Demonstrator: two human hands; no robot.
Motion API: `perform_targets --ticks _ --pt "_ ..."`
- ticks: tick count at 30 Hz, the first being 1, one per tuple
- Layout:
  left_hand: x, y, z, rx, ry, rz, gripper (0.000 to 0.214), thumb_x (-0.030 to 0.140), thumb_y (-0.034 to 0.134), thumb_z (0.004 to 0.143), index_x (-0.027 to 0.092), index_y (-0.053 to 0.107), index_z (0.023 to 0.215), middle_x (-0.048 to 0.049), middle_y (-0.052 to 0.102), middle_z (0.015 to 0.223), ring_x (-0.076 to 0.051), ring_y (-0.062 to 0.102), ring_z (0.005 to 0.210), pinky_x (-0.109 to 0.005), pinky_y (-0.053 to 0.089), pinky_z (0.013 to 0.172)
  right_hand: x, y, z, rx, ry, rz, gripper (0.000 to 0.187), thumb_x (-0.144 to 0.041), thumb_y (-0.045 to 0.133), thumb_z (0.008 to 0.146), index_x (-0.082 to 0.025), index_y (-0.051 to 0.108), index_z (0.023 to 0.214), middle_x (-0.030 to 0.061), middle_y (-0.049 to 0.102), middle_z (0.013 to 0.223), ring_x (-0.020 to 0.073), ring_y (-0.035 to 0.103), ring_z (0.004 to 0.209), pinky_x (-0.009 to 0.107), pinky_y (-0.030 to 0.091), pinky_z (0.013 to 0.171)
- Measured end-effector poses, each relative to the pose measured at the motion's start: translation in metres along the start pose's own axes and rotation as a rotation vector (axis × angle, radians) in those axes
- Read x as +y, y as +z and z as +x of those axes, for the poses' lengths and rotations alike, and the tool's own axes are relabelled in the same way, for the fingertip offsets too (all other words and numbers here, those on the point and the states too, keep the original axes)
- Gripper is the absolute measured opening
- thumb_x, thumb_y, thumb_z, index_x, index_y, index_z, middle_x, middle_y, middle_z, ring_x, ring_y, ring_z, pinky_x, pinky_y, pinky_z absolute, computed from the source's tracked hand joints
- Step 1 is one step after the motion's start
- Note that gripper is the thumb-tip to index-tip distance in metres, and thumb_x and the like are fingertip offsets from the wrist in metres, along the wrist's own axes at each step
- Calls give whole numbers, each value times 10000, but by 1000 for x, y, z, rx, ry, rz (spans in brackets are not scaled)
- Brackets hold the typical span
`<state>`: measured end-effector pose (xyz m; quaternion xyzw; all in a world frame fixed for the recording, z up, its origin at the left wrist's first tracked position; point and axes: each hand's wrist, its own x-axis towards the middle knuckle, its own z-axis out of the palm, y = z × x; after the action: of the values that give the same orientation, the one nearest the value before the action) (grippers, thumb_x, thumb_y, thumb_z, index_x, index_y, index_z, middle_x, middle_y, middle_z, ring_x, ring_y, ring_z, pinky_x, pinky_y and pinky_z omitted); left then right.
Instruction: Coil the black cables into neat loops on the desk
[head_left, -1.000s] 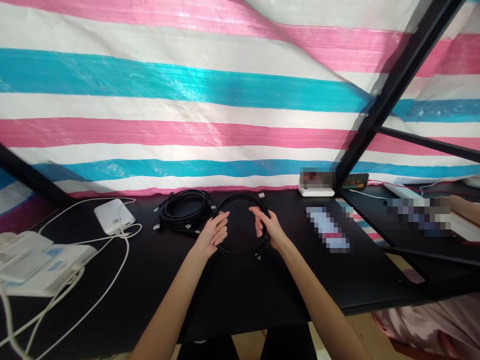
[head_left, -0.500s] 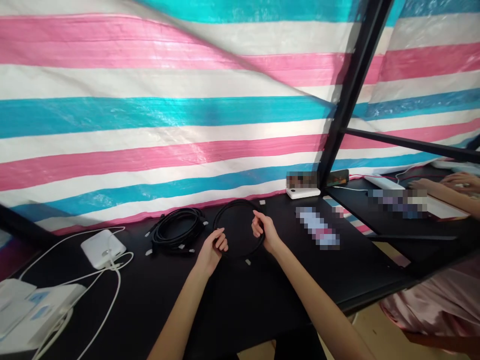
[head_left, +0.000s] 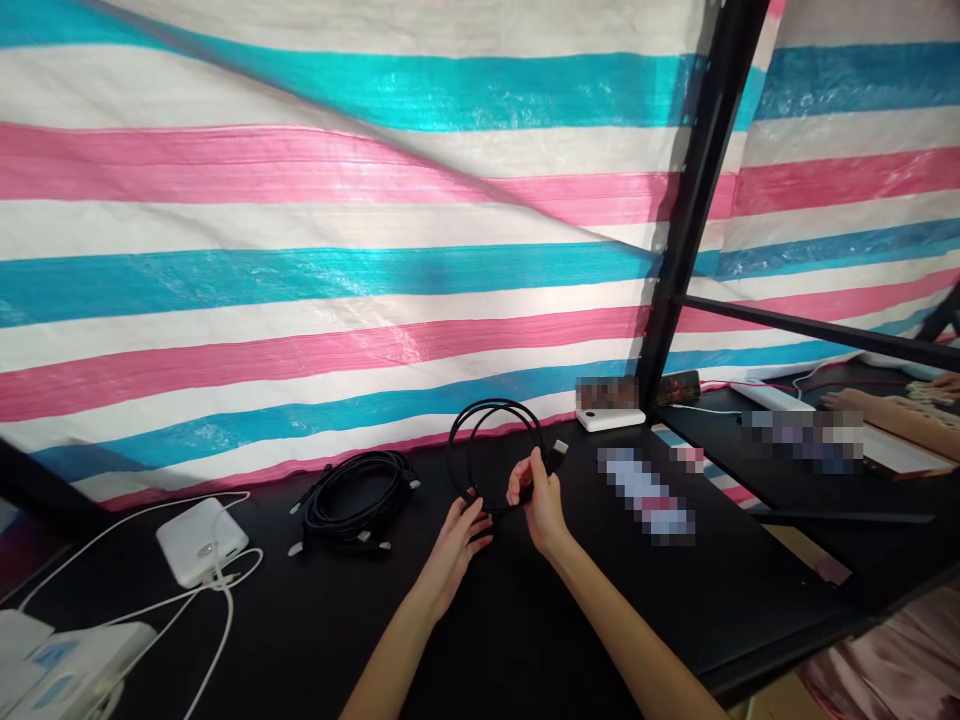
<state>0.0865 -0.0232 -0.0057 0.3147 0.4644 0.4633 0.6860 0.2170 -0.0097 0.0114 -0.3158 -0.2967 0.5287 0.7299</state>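
A black cable is raised in loops above the black table. My right hand is closed around the loop's right side, with a pale metal plug sticking up beside the thumb. At the bottom of the loop, my left hand pinches the cable between thumb and forefinger, its other fingers partly curled. To the left lies a coiled bundle of black cables, several pale plug ends poking out around it.
At far left, a white power bank with white cords lies beyond white boxes. A white device rests by the black post. Another person's arm reaches over the neighbouring table. Striped sheeting hangs behind.
The cable loop has come up off the table and shows doubled, its plug now upright by my right hand. My left hand has moved to the right, onto the loop's lower edge.
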Motion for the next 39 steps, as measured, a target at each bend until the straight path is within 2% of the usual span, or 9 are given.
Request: perform_targets --ticks 2,7,13,16,20,25,32,36,39 --pt "3 1 -4 -23 -101 -10 478 385 709 734 158 529 1113 -90 669 890 -184 658 797 -256 482 689 -1 0 -1 -15 -33 4 462 -616 571 771 -196 546 581 -35 481 440 105 417 409 250 331 456" --pt "9 6 -17 -248 -397 -62 648 603 546 780 55 477 1119 -212 671 971 -262 683 842 -297 500 712 -1 1 -3 -140 -72 24 429 -561 565 815 -197 558 587 -27 495 466 116 452 453 259 366 501" --pt "1 6 -16 -538 -554 -172 781 730 440 747 25 558 1064 -203 677 939 -301 676 879 -329 496 768 9 5 -16 -307 -16 -125 420 -534 520 857 -199 591 613 -10 537 523 139 513 538 269 421 589" --pt "-5 3 -8 -414 -423 -214 634 645 453 809 104 550 1124 -124 689 865 -216 683 758 -305 489 765 8 8 -21 -407 45 -219 420 -539 529 848 -197 613 618 -6 559 563 141 542 587 272 442 657" --pt "-6 -3 1 -167 -177 -149 416 374 469 894 206 480 1275 -67 696 873 -159 670 736 -289 472 814 4 11 -23 -497 77 -305 391 -541 535 842 -203 653 685 -8 581 601 144 564 618 274 451 679" --pt "-2 -1 0 -180 -79 -222 292 292 479 878 197 610 1122 -80 685 1034 -188 656 891 -306 456 909 4 11 -22 -513 0 -321 356 -523 559 826 -209 643 682 7 618 669 164 590 692 299 467 732" --pt "-7 6 -1 -151 -20 -262 246 250 496 872 162 627 1060 -99 681 1074 -194 663 911 -334 457 950 4 -3 -7 -251 -64 -394 243 -359 737 684 -212 674 868 -21 603 682 153 580 662 282 464 664" --pt "6 4 -2 26 45 -296 174 176 471 891 150 628 822 -80 717 929 -176 679 854 -320 506 867 -2 -12 2 -319 68 -326 459 -345 774 636 -243 631 1060 -22 637 771 157 599 743 281 459 716" --pt "19 -2 -5 39 58 -329 249 210 479 904 157 547 671 -83 722 845 -183 686 846 -307 522 816 -6 -17 6 -360 235 -220 450 -480 675 696 -238 633 1073 14 673 853 182 625 809 298 465 732"
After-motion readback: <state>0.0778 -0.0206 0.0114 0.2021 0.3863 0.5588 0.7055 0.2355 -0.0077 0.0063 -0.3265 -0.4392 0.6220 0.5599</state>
